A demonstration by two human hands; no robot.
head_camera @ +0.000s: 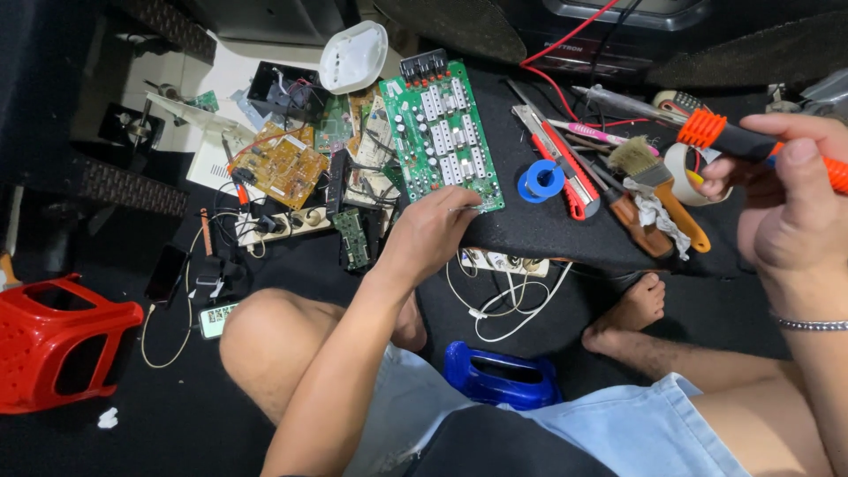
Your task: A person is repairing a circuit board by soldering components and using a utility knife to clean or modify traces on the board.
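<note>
Large green circuit board (442, 132) is laid on a black raised surface (548, 225), long axis running away from the viewer, near corner just beside that surface's front edge. Left of the board, room is crowded: an orange-brown board (284, 163), a smaller green board (352, 237), a white power strip (283, 223) and tangled wires are packed close. Right of the board a bare strip of black surface is left open up to a blue tape roll (541, 179) and a red utility knife (558, 163). Further right a paintbrush (658, 181) and other tools are bunched together. Below the front edge, a white cable (508, 305) is seen hanging, a blue plastic stool (502, 375) near the knees, a red stool (57, 340) well apart at far left.

Left hand (433, 231) is stretched forward from the bent knee, knuckles up, fingers pinched narrow on a thin metal piece at the board's near corner; what the piece is cannot be told. Right hand (791, 199) is raised close to the camera, well apart from the board, fingers curled shut round an orange-and-black tool handle (733, 137), its tip out of view
</note>
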